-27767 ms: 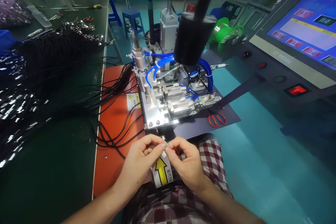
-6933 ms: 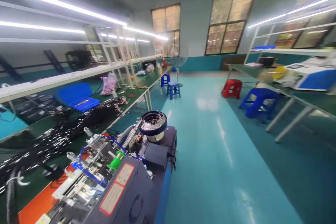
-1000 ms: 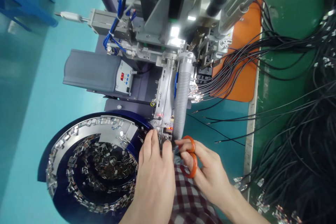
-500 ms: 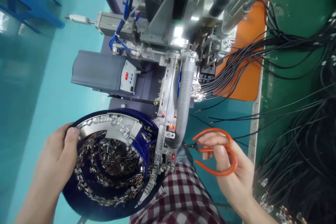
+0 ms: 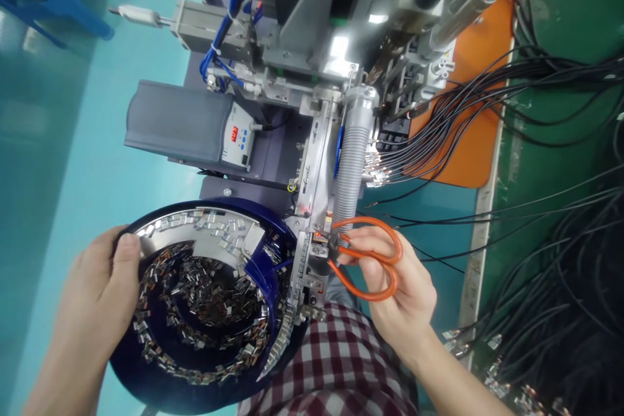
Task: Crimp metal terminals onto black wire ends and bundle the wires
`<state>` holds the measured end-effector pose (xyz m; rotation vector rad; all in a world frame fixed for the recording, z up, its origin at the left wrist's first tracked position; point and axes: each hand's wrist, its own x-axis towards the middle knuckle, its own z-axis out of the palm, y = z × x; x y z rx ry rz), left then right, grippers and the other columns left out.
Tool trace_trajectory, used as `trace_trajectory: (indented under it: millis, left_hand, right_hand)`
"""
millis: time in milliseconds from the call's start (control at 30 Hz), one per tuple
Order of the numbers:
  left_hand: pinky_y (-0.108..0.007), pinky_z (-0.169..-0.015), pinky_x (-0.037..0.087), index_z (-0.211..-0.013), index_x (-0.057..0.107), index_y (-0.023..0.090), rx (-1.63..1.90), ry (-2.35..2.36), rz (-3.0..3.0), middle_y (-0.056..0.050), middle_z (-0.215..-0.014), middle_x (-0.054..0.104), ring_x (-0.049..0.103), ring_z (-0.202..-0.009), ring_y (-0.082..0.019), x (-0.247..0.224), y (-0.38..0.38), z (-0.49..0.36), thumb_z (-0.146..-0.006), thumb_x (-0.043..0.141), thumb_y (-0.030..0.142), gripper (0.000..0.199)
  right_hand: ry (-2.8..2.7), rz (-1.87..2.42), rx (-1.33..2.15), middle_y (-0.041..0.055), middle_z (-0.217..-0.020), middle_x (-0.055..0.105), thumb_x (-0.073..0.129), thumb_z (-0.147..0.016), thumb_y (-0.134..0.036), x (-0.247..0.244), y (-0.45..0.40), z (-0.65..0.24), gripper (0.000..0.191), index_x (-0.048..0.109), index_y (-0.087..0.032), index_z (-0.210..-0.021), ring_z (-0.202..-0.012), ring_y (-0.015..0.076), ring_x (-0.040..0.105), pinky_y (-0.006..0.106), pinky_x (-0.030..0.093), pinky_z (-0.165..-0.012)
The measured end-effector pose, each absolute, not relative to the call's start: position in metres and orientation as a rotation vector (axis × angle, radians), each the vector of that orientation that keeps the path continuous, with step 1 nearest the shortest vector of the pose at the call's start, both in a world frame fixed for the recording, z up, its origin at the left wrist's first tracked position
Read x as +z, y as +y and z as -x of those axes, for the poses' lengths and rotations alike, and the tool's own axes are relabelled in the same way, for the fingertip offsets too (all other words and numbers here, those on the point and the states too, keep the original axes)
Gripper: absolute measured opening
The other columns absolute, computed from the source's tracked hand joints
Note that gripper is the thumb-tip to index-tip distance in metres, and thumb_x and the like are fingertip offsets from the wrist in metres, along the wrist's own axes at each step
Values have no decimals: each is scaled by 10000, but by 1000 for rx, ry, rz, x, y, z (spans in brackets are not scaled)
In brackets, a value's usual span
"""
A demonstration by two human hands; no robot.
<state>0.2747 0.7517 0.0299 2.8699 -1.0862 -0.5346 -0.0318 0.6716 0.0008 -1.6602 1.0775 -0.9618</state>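
At the lower left of the frame, the rim of a dark blue bowl [image 5: 160, 385] is held by the left hand [image 5: 100, 286]; the thumb is laid over the edge, and the other fingers are partly hidden behind it. Many small metal parts [image 5: 214, 289] are contained in the bowl, in the middle and along its curved track.

Right of the centre, the scissors [image 5: 355, 252] with orange handles are held by the right hand [image 5: 400, 279]. The handles are pinched between the thumb and the bent fingers. The dark tip is pointed to the left, near the lower end of a grey ribbed hose [image 5: 351, 162] and in front of a metal rail [image 5: 312, 175]; whether anything is touched by it cannot be told.

A grey control box [image 5: 180, 120] is seen at the left, above the bowl. At the upper right, black cables [image 5: 453, 104] are spread across an orange board [image 5: 468, 156].
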Motion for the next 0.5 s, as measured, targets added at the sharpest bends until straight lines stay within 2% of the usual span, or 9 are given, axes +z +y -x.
trace_trajectory:
  millis: [100,200,333,500]
  left_hand:
    - [-506,-786,458,-941,517,215,-541,-1096,-2860,-95,-909,596,574,-899,-329,29,753,-276,-857,239,498,405]
    - [-512,-814,455,-953,526,214,-535,-1091,-2860,-96,-933,601,572,-938,-335,29,753,-277,-864,244,495,407]
    - [-516,-829,453,-974,541,205,-529,-1097,-2870,-105,-955,601,564,-967,-345,28,755,-277,-866,246,504,433]
    - [-511,-785,453,-976,534,214,-523,-1090,-2877,-93,-903,584,559,-909,-336,28,757,-275,-859,241,526,444]
  right_hand:
    - [1010,1810,-923,98,-1043,604,537,-839,-69,0,667,29,264,616,-155,-1075,-928,203,637,364,553,-796]
    - [936,1931,-871,112,-1052,604,541,-844,-72,1,663,27,255,605,-133,-1084,-978,192,613,322,549,-814]
    - [863,2056,-852,112,-1021,609,544,-851,-66,4,662,23,237,592,-105,-1079,-983,162,597,256,540,-819]
    - [865,2068,-849,119,-1013,607,544,-854,-73,7,660,18,205,588,-101,-1052,-996,166,588,265,538,-828]
